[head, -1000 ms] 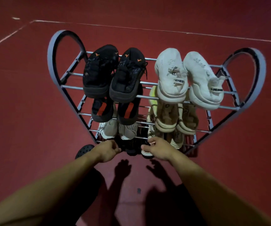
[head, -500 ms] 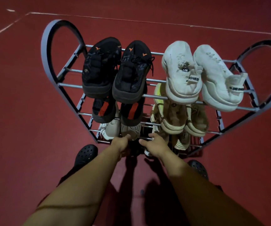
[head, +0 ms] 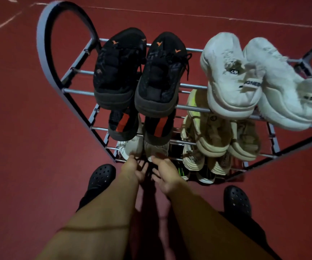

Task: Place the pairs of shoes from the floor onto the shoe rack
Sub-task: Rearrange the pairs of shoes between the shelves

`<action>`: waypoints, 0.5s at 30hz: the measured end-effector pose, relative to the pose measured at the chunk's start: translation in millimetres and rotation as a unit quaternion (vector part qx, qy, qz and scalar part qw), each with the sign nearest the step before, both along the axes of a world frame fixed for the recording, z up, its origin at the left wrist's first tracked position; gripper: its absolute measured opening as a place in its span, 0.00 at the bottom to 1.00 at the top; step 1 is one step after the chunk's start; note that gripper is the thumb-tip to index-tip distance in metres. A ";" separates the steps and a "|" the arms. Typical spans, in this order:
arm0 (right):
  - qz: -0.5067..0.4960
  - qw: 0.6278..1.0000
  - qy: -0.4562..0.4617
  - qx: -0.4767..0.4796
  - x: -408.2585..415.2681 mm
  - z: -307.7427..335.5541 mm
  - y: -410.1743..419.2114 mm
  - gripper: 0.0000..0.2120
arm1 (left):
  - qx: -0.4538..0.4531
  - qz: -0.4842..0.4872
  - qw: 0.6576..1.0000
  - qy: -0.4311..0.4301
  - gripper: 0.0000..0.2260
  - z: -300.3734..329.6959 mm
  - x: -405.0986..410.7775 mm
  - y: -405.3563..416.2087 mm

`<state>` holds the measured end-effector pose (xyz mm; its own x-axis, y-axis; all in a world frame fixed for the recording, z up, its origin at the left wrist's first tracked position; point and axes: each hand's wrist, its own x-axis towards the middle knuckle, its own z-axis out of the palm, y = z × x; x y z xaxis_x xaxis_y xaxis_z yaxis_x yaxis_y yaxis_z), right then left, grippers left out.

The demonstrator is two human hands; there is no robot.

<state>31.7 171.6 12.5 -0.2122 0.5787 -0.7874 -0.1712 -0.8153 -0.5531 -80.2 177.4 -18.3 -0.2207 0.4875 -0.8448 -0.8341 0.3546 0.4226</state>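
Both hands (head: 151, 171) blurred, grip unclear.

Sneakers (head: 230, 76) on rack (head: 76, 90); clogs (head: 101, 177) before

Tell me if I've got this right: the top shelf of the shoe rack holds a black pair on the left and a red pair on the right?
Not quite. In the head view the top shelf of the shoe rack holds the black pair on the left, but the pair on the right is white, not red.
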 end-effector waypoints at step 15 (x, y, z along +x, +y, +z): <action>-0.217 0.975 -0.021 -0.043 -17.5 10.5 -16.8 0.18 | 0.040 -0.061 0.985 0.159 0.20 46.0 10.2 -25.2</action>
<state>14.2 154.8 23.0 0.0708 0.5379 -0.8400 -0.4892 -0.7152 -0.4992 -70.1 152.2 27.7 -0.4039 0.5887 -0.7002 -0.6084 0.3987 0.6862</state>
